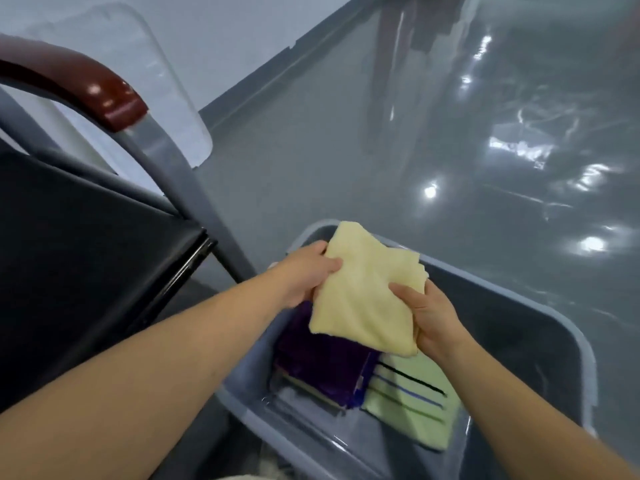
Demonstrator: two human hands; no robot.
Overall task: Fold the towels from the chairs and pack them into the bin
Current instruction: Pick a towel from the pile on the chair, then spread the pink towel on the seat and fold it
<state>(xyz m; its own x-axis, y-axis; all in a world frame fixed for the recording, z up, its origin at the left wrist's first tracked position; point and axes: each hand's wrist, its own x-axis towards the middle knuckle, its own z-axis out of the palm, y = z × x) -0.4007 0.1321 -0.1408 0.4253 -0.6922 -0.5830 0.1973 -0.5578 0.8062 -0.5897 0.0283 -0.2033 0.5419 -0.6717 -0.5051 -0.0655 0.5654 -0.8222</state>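
Observation:
A folded pale yellow towel (367, 289) hangs above the grey plastic bin (540, 327). My left hand (308, 275) grips its left edge, thumb on top. My right hand (429, 317) holds its right lower edge, fingers curled under the cloth. Inside the bin lie a folded purple towel (318, 365) on a stack at the left and a light green towel with dark stripes (412, 407) beside it on the right. The yellow towel covers part of both.
A chair with a black seat (79, 258), grey metal frame (166, 161) and a reddish-brown armrest (104, 95) stands at the left, close to the bin. Glossy grey floor (450, 133) spreads behind and to the right of the bin.

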